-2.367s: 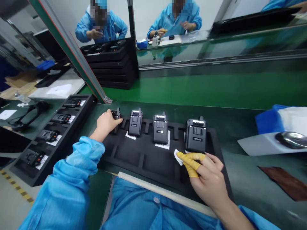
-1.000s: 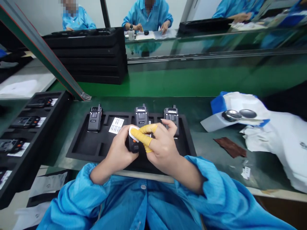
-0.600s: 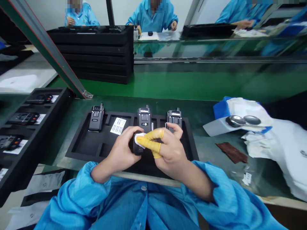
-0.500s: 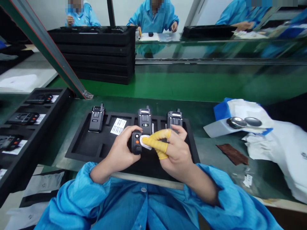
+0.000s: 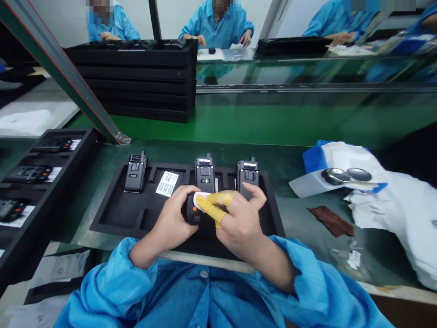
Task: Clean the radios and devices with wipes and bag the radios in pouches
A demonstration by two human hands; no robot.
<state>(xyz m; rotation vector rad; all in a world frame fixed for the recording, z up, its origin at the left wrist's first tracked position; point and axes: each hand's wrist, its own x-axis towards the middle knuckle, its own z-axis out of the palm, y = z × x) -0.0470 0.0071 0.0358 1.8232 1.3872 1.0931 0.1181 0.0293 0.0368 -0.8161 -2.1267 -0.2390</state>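
Wrapped around a black two-way radio (image 5: 194,216) with an orange button, my left hand (image 5: 172,217) holds it over the near part of a black foam tray (image 5: 118,212). My right hand (image 5: 241,221), with yellow finger cots on some fingers, pinches a white cotton pad (image 5: 200,200) and presses it on the radio's top end. Behind my hands, three more radios stand along the tray: one at the left (image 5: 135,173), one in the middle (image 5: 205,174) and one at the right (image 5: 248,174), partly covered by my right hand. A white label sheet (image 5: 167,183) lies in a tray pocket.
On the right are a plastic bottle with a metal cap (image 5: 309,182), white cloths (image 5: 368,209) and a brown cloth (image 5: 331,221). Another tray with radios (image 5: 32,173) runs along the left. A slanted metal post (image 5: 78,86) and stacked trays (image 5: 136,82) stand ahead; co-workers sit beyond.
My right hand has moved the pad slightly left and up, from the radio's right edge onto its top end, covering the white spot there. My left hand still holds the radio.
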